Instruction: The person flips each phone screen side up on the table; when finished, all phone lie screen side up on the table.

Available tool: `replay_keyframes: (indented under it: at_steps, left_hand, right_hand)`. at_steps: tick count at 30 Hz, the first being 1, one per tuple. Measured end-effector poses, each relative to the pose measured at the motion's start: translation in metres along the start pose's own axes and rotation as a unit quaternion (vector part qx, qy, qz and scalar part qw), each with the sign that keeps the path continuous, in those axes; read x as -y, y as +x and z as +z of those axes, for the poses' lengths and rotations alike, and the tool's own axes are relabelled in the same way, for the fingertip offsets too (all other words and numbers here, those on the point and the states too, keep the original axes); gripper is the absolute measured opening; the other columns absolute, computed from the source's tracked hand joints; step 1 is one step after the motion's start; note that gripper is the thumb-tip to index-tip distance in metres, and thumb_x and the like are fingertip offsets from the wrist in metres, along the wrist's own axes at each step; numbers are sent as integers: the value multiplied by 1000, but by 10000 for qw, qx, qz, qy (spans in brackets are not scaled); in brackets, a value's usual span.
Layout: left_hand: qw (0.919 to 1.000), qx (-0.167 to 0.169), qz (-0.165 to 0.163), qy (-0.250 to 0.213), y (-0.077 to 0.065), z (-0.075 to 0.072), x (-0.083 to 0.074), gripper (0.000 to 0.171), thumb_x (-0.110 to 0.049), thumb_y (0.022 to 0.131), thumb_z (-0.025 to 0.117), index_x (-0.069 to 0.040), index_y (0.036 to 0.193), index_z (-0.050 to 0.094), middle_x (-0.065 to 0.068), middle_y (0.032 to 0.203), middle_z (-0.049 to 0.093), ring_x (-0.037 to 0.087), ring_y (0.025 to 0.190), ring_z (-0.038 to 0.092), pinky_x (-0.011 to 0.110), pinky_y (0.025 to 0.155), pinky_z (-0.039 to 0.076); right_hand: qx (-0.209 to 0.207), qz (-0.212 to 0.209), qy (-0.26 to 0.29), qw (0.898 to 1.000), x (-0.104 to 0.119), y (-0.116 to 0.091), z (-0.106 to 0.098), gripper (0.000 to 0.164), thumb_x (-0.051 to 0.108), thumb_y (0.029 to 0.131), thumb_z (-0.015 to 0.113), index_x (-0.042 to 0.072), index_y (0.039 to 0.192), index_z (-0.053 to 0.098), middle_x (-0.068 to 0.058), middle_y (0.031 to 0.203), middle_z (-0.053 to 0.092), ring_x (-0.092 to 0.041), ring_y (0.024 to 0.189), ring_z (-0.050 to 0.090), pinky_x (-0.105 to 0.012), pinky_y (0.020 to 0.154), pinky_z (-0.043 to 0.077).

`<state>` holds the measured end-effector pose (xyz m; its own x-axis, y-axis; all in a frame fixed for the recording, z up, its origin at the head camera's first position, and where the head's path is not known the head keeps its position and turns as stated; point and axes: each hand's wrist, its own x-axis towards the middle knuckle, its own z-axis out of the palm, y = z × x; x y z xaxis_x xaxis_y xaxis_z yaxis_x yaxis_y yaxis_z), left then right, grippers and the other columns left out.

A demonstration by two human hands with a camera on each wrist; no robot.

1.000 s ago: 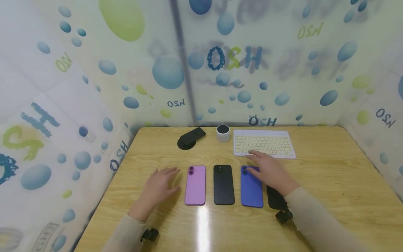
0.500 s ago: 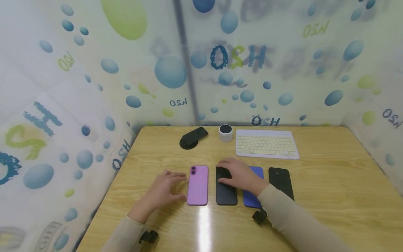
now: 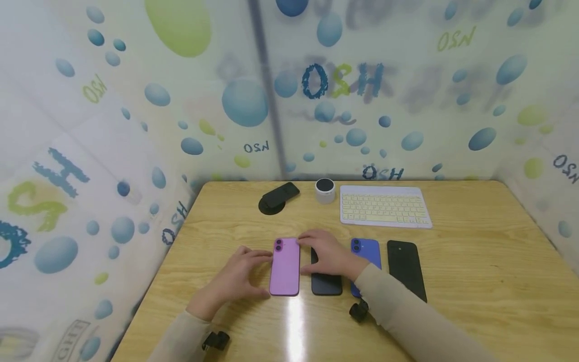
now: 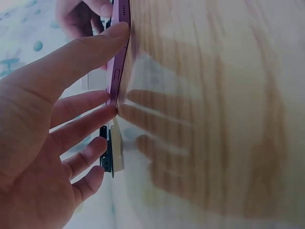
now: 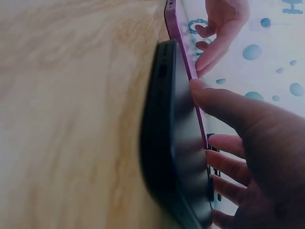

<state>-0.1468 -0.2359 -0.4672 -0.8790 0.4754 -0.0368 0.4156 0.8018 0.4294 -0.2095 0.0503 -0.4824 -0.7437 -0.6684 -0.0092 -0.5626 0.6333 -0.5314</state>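
Note:
A pink phone lies face down on the wooden table, its camera bump at the top left. My left hand is at its left side, thumb by the lower corner and fingertips by the upper part of that edge. In the left wrist view the thumb meets the phone's side, with the other fingers spread. From the right, my right hand reaches over a black phone, its thumb and fingertips at the pink phone's right edge. The hand covers much of the black phone.
A blue phone, partly under the right sleeve, and another black phone lie further right. Along the back are a dark device on a round black base, a small white cylinder and a white keyboard. Printed walls surround the table.
My right hand has swept left, from over the blue phone across the black one to the pink phone's right edge. My left hand has come slightly right, up to its left edge.

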Motion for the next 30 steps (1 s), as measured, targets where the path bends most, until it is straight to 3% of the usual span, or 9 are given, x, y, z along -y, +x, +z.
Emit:
replay_keyframes:
  at_steps: [8,21,30]
  left_hand:
    - [9995,-165,47,283,0,6,-5,84,-42,64,97,-16,138,67,0,144,63,15,109,45,39,94,44]
    - [9971,-317,237,654,2,8,-5,83,-46,64,95,-14,135,69,0,143,64,16,112,50,41,96,47]
    - [9976,-238,189,621,5,7,-7,86,-50,65,93,-15,139,66,1,146,62,16,114,50,40,97,48]
  right_hand:
    - [-51,78,231,9997,7,0,2,77,42,81,87,7,144,61,-11,150,54,-35,144,43,-61,120,27]
    - [-193,237,552,9980,4,4,8,80,38,77,91,9,145,60,-10,151,53,-34,145,41,-56,121,28]
    - [-608,287,1032,9924,8,2,1,80,30,75,93,11,146,60,-9,152,53,-36,146,41,-59,119,31]
